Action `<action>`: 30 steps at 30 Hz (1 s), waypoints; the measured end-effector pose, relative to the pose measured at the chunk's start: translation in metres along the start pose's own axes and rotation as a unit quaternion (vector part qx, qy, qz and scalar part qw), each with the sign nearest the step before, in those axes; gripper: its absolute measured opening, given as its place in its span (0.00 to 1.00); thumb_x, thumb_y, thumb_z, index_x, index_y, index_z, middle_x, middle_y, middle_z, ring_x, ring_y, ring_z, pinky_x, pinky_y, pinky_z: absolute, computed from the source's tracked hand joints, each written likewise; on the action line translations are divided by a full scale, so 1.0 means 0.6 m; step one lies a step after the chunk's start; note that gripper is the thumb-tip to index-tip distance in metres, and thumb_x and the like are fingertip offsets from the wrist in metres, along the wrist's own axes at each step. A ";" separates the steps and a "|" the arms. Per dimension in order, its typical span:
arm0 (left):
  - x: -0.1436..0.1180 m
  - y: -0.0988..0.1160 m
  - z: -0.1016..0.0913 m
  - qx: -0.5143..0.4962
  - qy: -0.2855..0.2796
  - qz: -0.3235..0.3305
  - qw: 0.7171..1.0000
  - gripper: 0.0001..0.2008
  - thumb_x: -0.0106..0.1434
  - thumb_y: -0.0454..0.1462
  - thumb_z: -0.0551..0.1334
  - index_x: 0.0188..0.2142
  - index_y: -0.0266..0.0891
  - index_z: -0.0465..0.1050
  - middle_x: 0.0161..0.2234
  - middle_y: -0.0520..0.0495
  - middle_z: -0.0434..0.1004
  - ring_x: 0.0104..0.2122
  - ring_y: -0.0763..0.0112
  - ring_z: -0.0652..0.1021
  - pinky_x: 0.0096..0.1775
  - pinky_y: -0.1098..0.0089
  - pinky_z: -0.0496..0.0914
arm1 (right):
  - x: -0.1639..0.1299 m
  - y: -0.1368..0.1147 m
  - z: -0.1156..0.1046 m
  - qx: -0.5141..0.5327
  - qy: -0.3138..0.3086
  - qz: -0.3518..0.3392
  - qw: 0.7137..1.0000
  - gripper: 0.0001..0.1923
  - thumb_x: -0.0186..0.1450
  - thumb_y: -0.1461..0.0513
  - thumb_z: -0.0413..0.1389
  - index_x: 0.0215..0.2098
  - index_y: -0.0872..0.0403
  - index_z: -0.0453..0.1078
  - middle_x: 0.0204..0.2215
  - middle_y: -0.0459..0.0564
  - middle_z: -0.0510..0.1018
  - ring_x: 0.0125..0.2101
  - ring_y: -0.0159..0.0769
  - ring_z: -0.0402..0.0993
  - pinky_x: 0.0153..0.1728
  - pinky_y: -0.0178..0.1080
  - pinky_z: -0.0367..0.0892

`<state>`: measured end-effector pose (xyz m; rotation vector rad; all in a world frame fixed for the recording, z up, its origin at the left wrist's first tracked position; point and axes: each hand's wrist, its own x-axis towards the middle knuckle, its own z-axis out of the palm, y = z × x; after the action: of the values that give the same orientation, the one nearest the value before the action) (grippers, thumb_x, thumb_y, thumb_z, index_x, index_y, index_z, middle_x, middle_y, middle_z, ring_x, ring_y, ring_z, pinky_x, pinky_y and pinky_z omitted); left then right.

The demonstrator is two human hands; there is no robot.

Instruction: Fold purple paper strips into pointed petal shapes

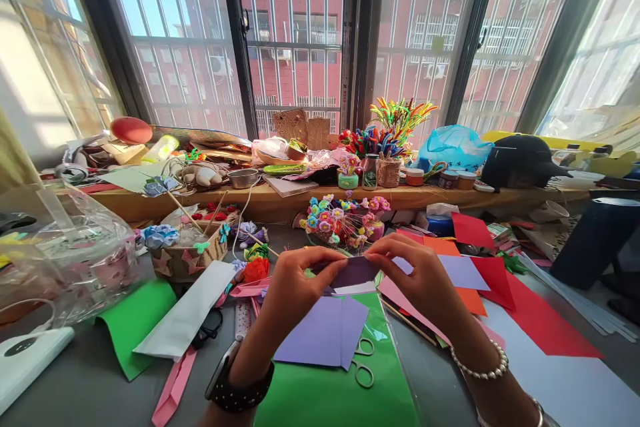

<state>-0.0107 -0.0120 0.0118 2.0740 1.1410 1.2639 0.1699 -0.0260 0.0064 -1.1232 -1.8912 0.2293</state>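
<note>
Between both hands, above the worktable, I hold a small dark purple piece of paper point(356, 271). My left hand point(307, 273) pinches its left end between thumb and fingers. At the right end, the thumb and fingers of my right hand point(407, 263) pinch it too. Lighter purple sheets point(313, 333) lie below on a green sheet point(325, 397), overlapping each other. A pair of scissors point(364, 363) rests beside them, its blades hidden under the purple paper. A white strip shows just under the held paper.
Red paper point(550, 313), orange and pink sheets lie at the right, near a dark cylinder point(597, 243). Left are a folded white paper point(187, 310), green paper point(137, 327) and a decorated box point(187, 260). Small flowers point(340, 217) stand behind my hands, below a crowded windowsill.
</note>
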 end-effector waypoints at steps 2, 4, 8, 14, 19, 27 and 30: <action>0.001 0.000 0.001 -0.026 -0.007 -0.015 1.000 0.07 0.52 0.38 0.61 0.25 0.38 0.75 0.26 0.50 0.78 0.28 0.70 0.76 0.30 0.76 0.68 | 0.000 -0.002 0.000 -0.006 0.003 0.007 1.000 0.09 0.61 0.60 0.50 0.26 0.54 0.68 0.24 0.46 0.74 0.27 0.33 0.69 0.27 0.32 0.63; 0.003 -0.003 0.000 -0.056 -0.002 -0.035 0.998 0.08 0.52 0.39 0.60 0.25 0.37 0.75 0.24 0.50 0.78 0.26 0.70 0.76 0.28 0.77 0.68 | -0.001 -0.003 -0.002 -0.015 0.012 0.011 1.000 0.10 0.61 0.60 0.49 0.25 0.54 0.68 0.22 0.46 0.74 0.25 0.33 0.69 0.24 0.32 0.61; 0.004 -0.011 -0.002 -0.055 0.030 -0.041 0.997 0.09 0.52 0.40 0.60 0.24 0.36 0.74 0.23 0.50 0.77 0.25 0.71 0.74 0.26 0.77 0.67 | -0.001 -0.001 -0.003 -0.026 0.022 0.016 0.999 0.11 0.61 0.59 0.49 0.25 0.54 0.67 0.22 0.46 0.73 0.24 0.32 0.68 0.21 0.31 0.60; -0.002 0.001 0.012 -0.052 -0.001 -0.016 0.999 0.07 0.52 0.39 0.60 0.27 0.37 0.74 0.26 0.49 0.77 0.27 0.70 0.75 0.30 0.75 0.68 | -0.001 -0.006 0.013 0.000 0.000 0.011 1.000 0.06 0.59 0.61 0.52 0.26 0.54 0.68 0.21 0.45 0.74 0.23 0.31 0.68 0.23 0.31 0.61; -0.001 0.001 0.011 -0.059 -0.003 -0.028 0.998 0.08 0.52 0.39 0.60 0.25 0.37 0.75 0.24 0.49 0.77 0.27 0.70 0.75 0.28 0.76 0.68 | -0.001 -0.007 0.013 0.009 0.013 0.028 0.999 0.08 0.58 0.60 0.53 0.24 0.54 0.69 0.20 0.44 0.74 0.21 0.31 0.69 0.22 0.32 0.62; 0.002 -0.006 0.003 -0.058 0.023 -0.056 0.996 0.09 0.52 0.40 0.60 0.24 0.36 0.75 0.23 0.51 0.77 0.25 0.71 0.75 0.25 0.77 0.66 | 0.002 0.001 0.013 0.042 0.034 0.064 0.996 0.11 0.58 0.57 0.52 0.23 0.55 0.69 0.18 0.45 0.73 0.20 0.31 0.68 0.20 0.30 0.61; 0.003 -0.006 0.004 -0.057 0.024 -0.053 0.997 0.09 0.53 0.39 0.59 0.24 0.37 0.75 0.23 0.52 0.77 0.26 0.71 0.75 0.27 0.78 0.66 | 0.003 -0.001 0.016 0.040 0.035 0.076 0.996 0.12 0.59 0.57 0.51 0.22 0.55 0.69 0.16 0.44 0.72 0.19 0.30 0.67 0.19 0.30 0.59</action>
<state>-0.0097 -0.0087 0.0089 1.8850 1.1551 1.3020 0.1619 -0.0223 0.0019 -1.2060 -1.7207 0.3441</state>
